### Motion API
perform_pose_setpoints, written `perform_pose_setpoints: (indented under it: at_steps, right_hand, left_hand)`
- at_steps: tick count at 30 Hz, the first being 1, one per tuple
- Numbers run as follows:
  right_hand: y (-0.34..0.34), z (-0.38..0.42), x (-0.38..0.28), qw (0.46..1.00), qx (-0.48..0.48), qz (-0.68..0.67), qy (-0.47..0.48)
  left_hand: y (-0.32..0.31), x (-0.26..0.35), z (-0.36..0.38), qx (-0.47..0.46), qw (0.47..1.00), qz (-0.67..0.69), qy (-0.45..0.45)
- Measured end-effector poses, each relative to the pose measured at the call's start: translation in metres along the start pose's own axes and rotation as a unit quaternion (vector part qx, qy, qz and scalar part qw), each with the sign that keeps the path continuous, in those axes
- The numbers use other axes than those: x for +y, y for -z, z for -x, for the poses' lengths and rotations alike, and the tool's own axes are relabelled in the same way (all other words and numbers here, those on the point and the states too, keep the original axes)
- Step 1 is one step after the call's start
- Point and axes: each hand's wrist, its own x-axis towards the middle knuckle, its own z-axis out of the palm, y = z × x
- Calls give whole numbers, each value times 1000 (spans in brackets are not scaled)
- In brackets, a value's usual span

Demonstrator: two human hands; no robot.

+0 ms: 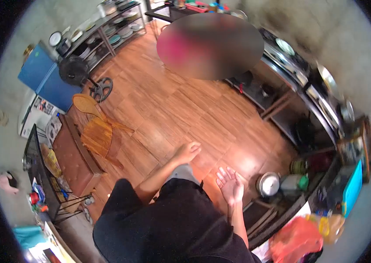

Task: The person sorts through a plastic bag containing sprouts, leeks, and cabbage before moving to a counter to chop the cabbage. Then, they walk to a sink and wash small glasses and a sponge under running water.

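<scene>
My left hand (pixel 187 152) is in front of my body over the wood-look floor (pixel 168 114), its fingers curled in; whether anything is inside them is too small to tell. To its right, my right hand (pixel 230 185) is turned palm up with the fingers spread and holds nothing. The nearest thing to the right hand is a round metal pot (pixel 268 184) with a lid, and the two do not touch. Below the hands is my dark shirt (pixel 172 223).
A wooden chair (pixel 95 136), a black fan (pixel 73 70) and a blue fridge (pixel 40 72) stand at the left. Shelves of dishes (pixel 115 39) are at the back left. A metal counter (pixel 290 76) runs along the right. A blurred oval covers the back centre. A red plastic bag (pixel 297 239) lies lower right.
</scene>
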Motion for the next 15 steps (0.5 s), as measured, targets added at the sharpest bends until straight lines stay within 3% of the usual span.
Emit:
perform_pose_setpoints:
  at_steps: [1,3,4,6,9,12,15]
  right_hand:
    - [-4,-18,1,1000,5,12,-17]
    - [-18,-78,11,999,0,13,-40]
    - [-28,-110,16,998,5,5,-55]
    - [-59,-166,30,997,33,4,-76]
    - [-99,-238,55,990,8,41,-133]
    - [-152,-295,75,975,-21,112,-193]
    - [-176,-361,89,959,-19,129,-251]
  left_hand:
    - [12,-15,5,21,999,-27,34]
    - [36,-84,-3,53,991,113,51]
    - [55,-94,-6,66,990,116,49]
    - [97,-97,-10,8,988,97,120]
    - [156,-78,-19,16,988,112,107]
    - [216,-73,-39,77,982,166,48]
    - [271,-68,-57,152,965,202,67]
